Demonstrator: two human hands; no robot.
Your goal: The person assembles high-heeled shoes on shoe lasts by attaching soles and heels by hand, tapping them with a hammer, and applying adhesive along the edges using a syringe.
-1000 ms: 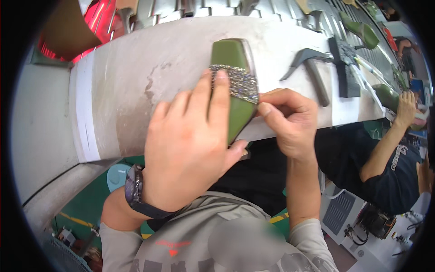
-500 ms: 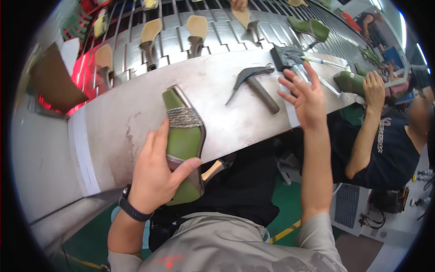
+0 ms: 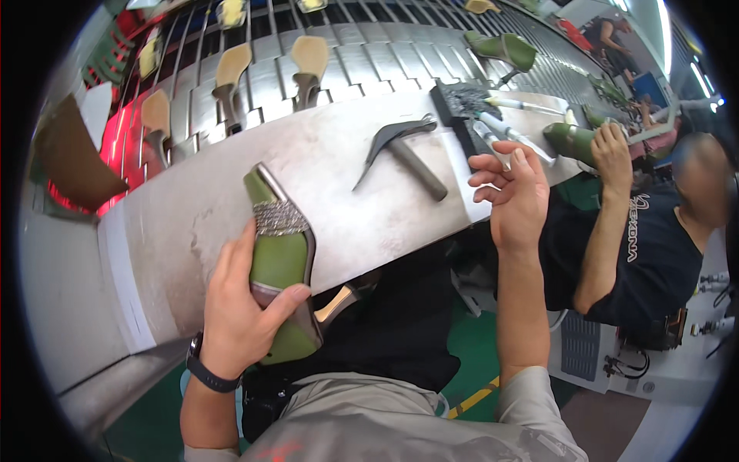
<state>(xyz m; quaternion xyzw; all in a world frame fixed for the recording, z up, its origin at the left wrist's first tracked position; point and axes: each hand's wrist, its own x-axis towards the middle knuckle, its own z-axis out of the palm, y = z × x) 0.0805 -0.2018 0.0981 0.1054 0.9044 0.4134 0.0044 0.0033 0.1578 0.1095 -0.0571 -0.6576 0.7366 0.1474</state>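
Note:
My left hand (image 3: 245, 306) is closed round a green shoe last (image 3: 279, 260) that lies across the near edge of the bench. A glittery strap (image 3: 280, 219) crosses the last toward its toe end, and a shiny narrow band crosses it near my thumb. A tan-soled heel (image 3: 336, 305) juts out to the right beneath it. My right hand (image 3: 517, 189) is raised, palm up, with its fingers half curled and apart; nothing shows in it. Just beyond it are several syringe-like tubes (image 3: 504, 129) at a black box (image 3: 456, 110). A hammer (image 3: 412, 158) with a curved dark head lies between my hands.
Past the pale bench (image 3: 181, 239) runs a slatted metal conveyor (image 3: 362, 54) carrying tan soles with heels (image 3: 310, 61) and another green last (image 3: 504, 51). To the right, a co-worker's hand (image 3: 613, 154) holds a green last (image 3: 571, 144). A brown curved board (image 3: 77, 158) stands at the left.
My right hand has drawn back from the black box, and its fingers have curled in. The sole that another person's hand touched on the conveyor is gone from there. My left hand keeps its hold.

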